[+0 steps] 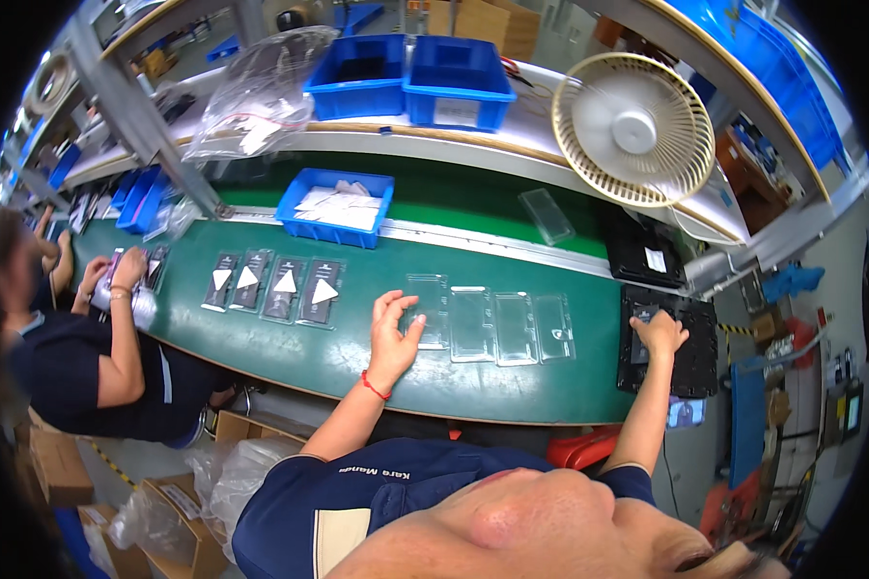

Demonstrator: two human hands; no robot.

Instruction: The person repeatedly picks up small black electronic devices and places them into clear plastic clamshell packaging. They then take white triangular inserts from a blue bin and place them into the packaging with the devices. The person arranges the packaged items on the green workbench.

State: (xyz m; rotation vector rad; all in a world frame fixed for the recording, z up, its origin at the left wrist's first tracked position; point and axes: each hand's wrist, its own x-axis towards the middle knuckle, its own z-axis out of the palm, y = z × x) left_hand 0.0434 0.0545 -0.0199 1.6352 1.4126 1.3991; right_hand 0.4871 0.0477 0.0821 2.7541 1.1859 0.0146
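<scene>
My left hand (394,333) is over the green bench with its fingers apart, at the left edge of a clear plastic tray (429,311). Beside that one, more clear trays, such as this clear blister tray (471,326), lie in a row to the right. At the right end of the bench, my right hand (660,333) reaches over a black tray (697,372). Its thumb and fingers are bent around a dark flat pack (639,349) in the tray; the grip is partly hidden. Several dark flat packs (278,294) with white triangles lie in clear trays to the left.
A blue bin (290,230) of white pieces stands behind the packs. Two blue bins (410,92) and a fan (633,132) stand on the shelf above. Another black tray (642,256) lies at the back right. A co-worker (101,362) handles something at the far left.
</scene>
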